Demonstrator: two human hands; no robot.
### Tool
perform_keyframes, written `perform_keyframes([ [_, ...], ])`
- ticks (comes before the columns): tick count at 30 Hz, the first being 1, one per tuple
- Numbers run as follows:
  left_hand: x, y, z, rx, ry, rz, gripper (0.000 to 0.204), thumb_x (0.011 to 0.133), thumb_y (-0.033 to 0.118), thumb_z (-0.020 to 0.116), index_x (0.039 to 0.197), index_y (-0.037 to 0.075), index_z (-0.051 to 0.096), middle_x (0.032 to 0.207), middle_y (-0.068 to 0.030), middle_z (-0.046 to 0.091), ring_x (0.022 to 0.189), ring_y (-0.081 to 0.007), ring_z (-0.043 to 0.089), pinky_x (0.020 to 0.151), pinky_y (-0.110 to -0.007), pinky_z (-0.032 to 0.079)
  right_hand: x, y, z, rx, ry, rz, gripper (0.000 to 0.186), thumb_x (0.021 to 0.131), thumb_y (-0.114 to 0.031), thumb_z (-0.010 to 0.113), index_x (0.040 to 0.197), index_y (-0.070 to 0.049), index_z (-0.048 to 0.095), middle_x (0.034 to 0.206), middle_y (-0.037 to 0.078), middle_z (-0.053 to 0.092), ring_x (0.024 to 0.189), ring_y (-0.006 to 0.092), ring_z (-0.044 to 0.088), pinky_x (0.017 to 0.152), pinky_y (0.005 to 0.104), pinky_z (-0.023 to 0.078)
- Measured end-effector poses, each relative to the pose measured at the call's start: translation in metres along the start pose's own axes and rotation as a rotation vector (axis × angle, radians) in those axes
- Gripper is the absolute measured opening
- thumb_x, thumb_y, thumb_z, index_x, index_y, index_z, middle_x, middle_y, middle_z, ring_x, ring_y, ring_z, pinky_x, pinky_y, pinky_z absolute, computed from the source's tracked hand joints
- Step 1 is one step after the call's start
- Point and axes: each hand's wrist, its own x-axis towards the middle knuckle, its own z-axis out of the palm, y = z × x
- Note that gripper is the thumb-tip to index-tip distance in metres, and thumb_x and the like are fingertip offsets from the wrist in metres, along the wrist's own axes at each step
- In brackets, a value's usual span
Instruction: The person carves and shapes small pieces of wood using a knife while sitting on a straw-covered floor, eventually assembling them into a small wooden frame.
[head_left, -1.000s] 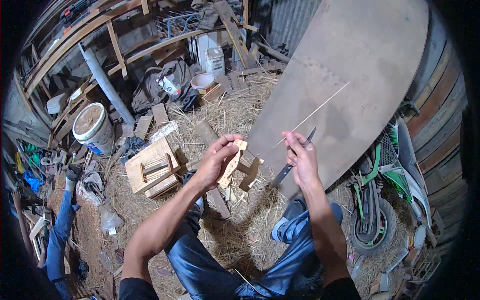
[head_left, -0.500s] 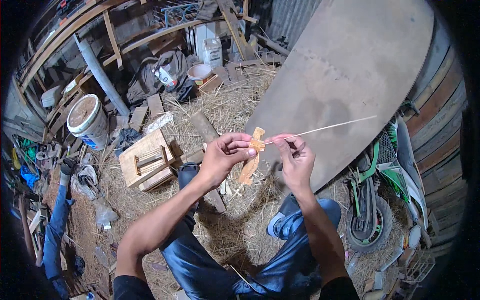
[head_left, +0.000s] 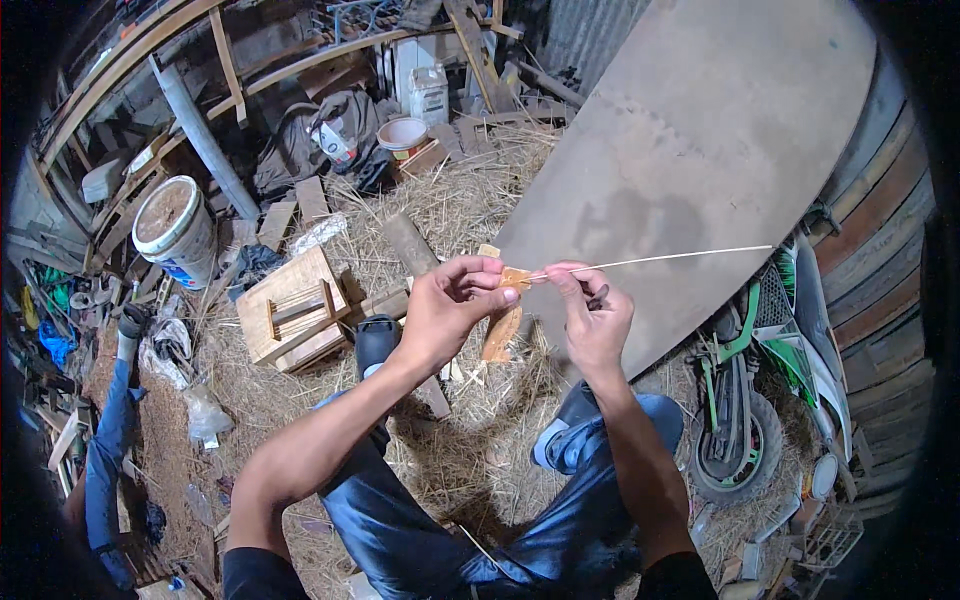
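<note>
My left hand (head_left: 460, 305) is closed on a small light wooden piece (head_left: 501, 330), formed of crossed parts, with its long part hanging downward. My right hand (head_left: 590, 320) pinches a thin pale stick (head_left: 690, 254) whose inner end meets the wooden piece at my left fingertips. A dark object (head_left: 599, 296), apparently the knife, is also in my right fingers, mostly hidden. The two hands are close together above straw, between my jeans-clad knees.
A large tan board (head_left: 700, 120) leans at upper right, beside a green-white motorbike (head_left: 740, 400). Left are a white bucket (head_left: 170, 230), wooden box (head_left: 285, 300) and another person's leg (head_left: 110, 450). Small tub (head_left: 403, 140) and scrap wood (head_left: 310, 200) lie behind, amid straw (head_left: 450, 190).
My hands have come together. The wooden piece has turned, and the stick has swung from diagonal to nearly horizontal, its end now at the piece. The knife blade is no longer visible.
</note>
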Motion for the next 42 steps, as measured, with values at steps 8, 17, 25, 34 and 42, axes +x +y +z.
perform_keyframes([
  [8, 0.001, -0.004, -0.003, 0.051, 0.019, 0.023, 0.034, 0.075, 0.003, 0.071, 0.104, -0.005, 0.055, 0.087, -0.0079, 0.064, 0.079, -0.0099, 0.060, 0.072, -0.023, 0.052, -0.005, 0.008, 0.007, -0.101, 0.025, -0.145, 0.007, 0.082, -0.002, 0.061, 0.086, 0.002, 0.066, 0.083, 0.010, 0.068, 0.070, 0.0122, 0.064, 0.058, 0.0228, 0.049],
  [17, 0.001, 0.008, 0.002, -0.030, 0.077, 0.001, 0.032, 0.075, 0.000, 0.070, 0.104, -0.003, 0.056, 0.087, -0.0058, 0.063, 0.078, -0.0091, 0.059, 0.074, -0.023, 0.051, -0.004, 0.006, 0.008, -0.297, -0.033, -0.522, 0.012, 0.079, -0.003, 0.062, 0.091, -0.002, 0.064, 0.083, 0.013, 0.066, 0.069, 0.0233, 0.066, 0.055, 0.0290, 0.052],
  [25, -0.001, 0.005, 0.000, 0.287, 0.103, 0.149, 0.032, 0.073, 0.004, 0.073, 0.101, -0.003, 0.058, 0.085, -0.0050, 0.065, 0.079, -0.0081, 0.059, 0.075, -0.022, 0.049, -0.006, -0.001, 0.014, -0.358, -0.057, -0.446, 0.012, 0.078, -0.002, 0.064, 0.090, -0.003, 0.063, 0.078, 0.011, 0.064, 0.061, 0.0196, 0.063, 0.050, 0.0268, 0.049],
  [34, -0.001, 0.005, 0.002, 0.418, 0.119, 0.181, 0.031, 0.072, 0.006, 0.074, 0.098, -0.003, 0.060, 0.085, -0.0062, 0.065, 0.079, -0.0090, 0.060, 0.075, -0.023, 0.049, -0.005, 0.008, 0.015, -0.407, -0.046, -0.488, 0.013, 0.079, -0.007, 0.065, 0.092, -0.004, 0.060, 0.080, 0.011, 0.064, 0.062, 0.0231, 0.064, 0.049, 0.0300, 0.049],
  [42, 0.008, 0.003, -0.003, 0.371, 0.167, 0.161, 0.029, 0.074, 0.005, 0.072, 0.098, -0.004, 0.059, 0.084, -0.0055, 0.064, 0.078, -0.0082, 0.058, 0.073, -0.023, 0.049, -0.008, 0.002, 0.012, -0.301, -0.023, -0.507, 0.021, 0.074, -0.003, 0.070, 0.091, -0.003, 0.057, 0.076, 0.009, 0.062, 0.057, 0.0156, 0.061, 0.046, 0.0245, 0.046],
])
